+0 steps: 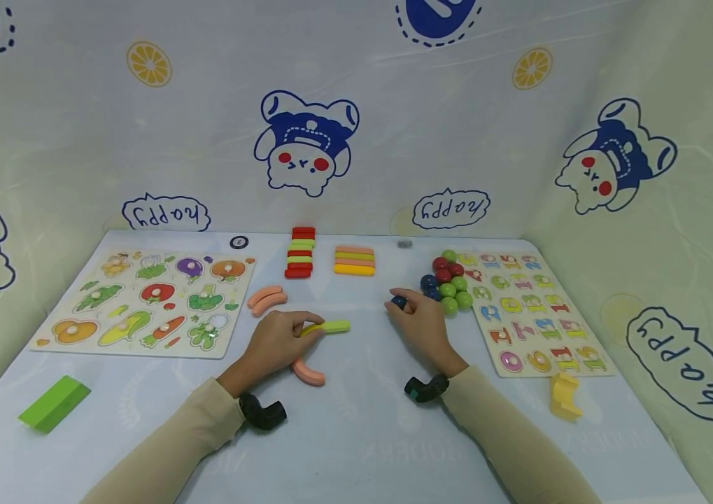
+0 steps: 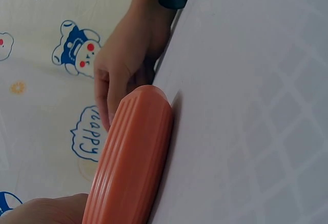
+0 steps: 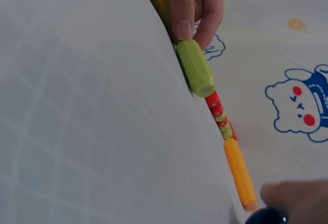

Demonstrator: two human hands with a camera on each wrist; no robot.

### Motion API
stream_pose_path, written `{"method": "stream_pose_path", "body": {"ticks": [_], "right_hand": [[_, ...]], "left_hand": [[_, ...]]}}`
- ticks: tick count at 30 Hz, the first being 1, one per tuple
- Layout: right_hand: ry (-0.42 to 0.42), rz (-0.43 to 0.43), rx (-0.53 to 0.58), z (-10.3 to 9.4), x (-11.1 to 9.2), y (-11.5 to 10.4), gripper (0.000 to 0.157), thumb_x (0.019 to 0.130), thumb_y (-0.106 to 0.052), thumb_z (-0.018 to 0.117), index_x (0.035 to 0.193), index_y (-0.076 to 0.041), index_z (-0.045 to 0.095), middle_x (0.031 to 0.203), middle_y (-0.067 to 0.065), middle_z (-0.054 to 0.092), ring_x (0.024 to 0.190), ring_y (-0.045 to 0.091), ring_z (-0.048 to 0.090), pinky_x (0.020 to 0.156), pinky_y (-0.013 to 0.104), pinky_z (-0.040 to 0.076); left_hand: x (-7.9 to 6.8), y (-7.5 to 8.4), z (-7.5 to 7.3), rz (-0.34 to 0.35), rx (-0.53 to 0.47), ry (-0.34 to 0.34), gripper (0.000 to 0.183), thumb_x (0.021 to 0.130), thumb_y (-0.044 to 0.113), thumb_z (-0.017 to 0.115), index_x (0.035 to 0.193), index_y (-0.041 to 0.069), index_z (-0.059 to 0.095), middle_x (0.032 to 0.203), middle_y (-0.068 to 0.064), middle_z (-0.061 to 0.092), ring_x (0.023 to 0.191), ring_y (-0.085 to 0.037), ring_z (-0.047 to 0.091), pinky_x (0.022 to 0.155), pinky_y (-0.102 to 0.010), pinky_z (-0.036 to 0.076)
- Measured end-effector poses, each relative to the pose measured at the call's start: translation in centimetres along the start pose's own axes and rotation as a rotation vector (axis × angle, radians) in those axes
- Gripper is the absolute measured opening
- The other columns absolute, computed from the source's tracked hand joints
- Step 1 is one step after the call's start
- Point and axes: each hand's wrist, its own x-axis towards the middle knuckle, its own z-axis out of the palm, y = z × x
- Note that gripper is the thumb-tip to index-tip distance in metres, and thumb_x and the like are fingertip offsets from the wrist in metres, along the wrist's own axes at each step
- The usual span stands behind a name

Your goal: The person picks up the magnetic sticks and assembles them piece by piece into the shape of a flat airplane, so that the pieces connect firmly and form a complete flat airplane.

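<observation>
My left hand (image 1: 280, 339) pinches the near end of a light-green ribbed stick (image 1: 335, 326) lying on the table between my hands. In the right wrist view a yellow stick (image 3: 160, 1) sits behind the thumb, in line with the green one. Below this hand lies a pink curved stick (image 1: 308, 373), its ribbed side large in the left wrist view. My right hand (image 1: 420, 323) holds a dark blue ball (image 1: 399, 302) between thumb and fingers, just left of a cluster of red, blue and green balls (image 1: 448, 288).
A vegetable puzzle board (image 1: 167, 280) lies left, a second puzzle board (image 1: 523, 308) right. Red and green sticks (image 1: 300, 252), yellow and pink sticks (image 1: 354, 260), and two pink curved sticks (image 1: 266, 299) lie farther back. A green block (image 1: 54, 404) and a yellow block (image 1: 564, 397) flank my forearms.
</observation>
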Motion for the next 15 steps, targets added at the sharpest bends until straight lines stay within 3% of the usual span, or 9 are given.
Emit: {"method": "stream_pose_path", "body": {"ticks": [4,11,15], "right_hand": [[-0.032,-0.064,0.0,0.13,-0.11,-0.25,0.041,0.084,-0.044,0.067,0.118,-0.021,0.065,0.054,-0.002,0.045,0.048,0.015,0.043,0.043,0.027,0.03],[-0.007,0.003,-0.054,-0.03,-0.3,-0.65,0.043,0.081,-0.049,0.067,0.114,-0.021,0.066,0.054,-0.002,0.045,0.049,0.016,0.042,0.044,0.028,0.029],[-0.051,-0.009,-0.065,0.15,-0.45,-0.78,0.043,0.081,-0.05,0.067,0.114,-0.023,0.066,0.054,-0.002,0.044,0.049,0.015,0.041,0.045,0.028,0.029]], "left_hand": [[-0.04,0.03,-0.04,0.003,-0.009,-0.001,0.022,0.082,0.038,0.071,0.101,0.027,0.071,0.048,0.007,0.035,0.042,-0.01,0.034,0.041,-0.023,0.021],[0.02,0.06,-0.1,-0.005,-0.01,-0.005,0.022,0.082,0.038,0.071,0.101,0.027,0.071,0.048,0.007,0.035,0.042,-0.011,0.034,0.041,-0.023,0.022],[-0.04,0.02,-0.07,-0.002,-0.006,-0.005,0.022,0.082,0.039,0.071,0.101,0.027,0.071,0.047,0.007,0.035,0.04,-0.011,0.034,0.04,-0.023,0.021]]}}
